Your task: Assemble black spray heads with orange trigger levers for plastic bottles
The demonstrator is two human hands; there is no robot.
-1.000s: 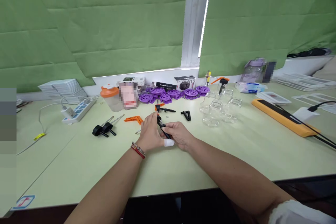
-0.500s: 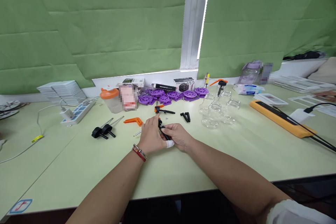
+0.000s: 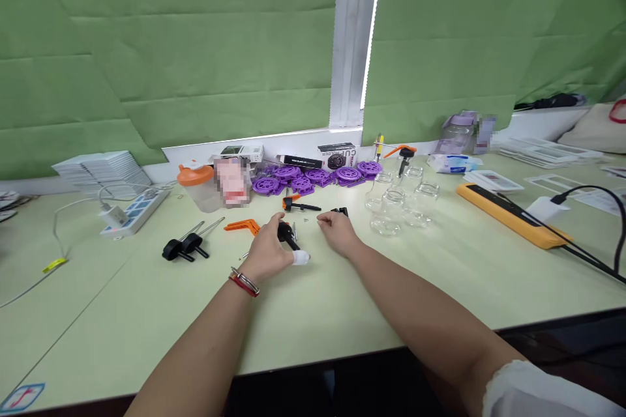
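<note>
My left hand [image 3: 268, 249], white wrap on its thumb, is closed around a black round-headed part with a stub handle [image 3: 291, 239]. A thin metal rod shows beside that part. My right hand [image 3: 339, 233] hovers over or touches the table, fingertips pinched together; whatever is between them is hidden. Just left of those fingertips lie tiny shiny bits [image 3: 306, 219]. Black pegs [image 3: 341, 211] are partly hidden behind the right hand. Beyond the left hand lies a black and orange piece with a dark shaft [image 3: 300, 206]. An orange bent bracket [image 3: 242, 226] rests left of it.
Two black round-headed parts with rods [image 3: 186, 247] lie at left, near a power strip [image 3: 139, 212]. Purple wheel-like pieces [image 3: 317, 177] line the back. Glass jars [image 3: 386, 225] stand right of centre. A shaker cup [image 3: 198, 192] and a yellow-orange device [image 3: 508, 216] flank the workspace.
My right hand has let go of the black part and moved right and forward to the table, fingers pinched. My left hand keeps hold of the part. The view has shifted slightly.
</note>
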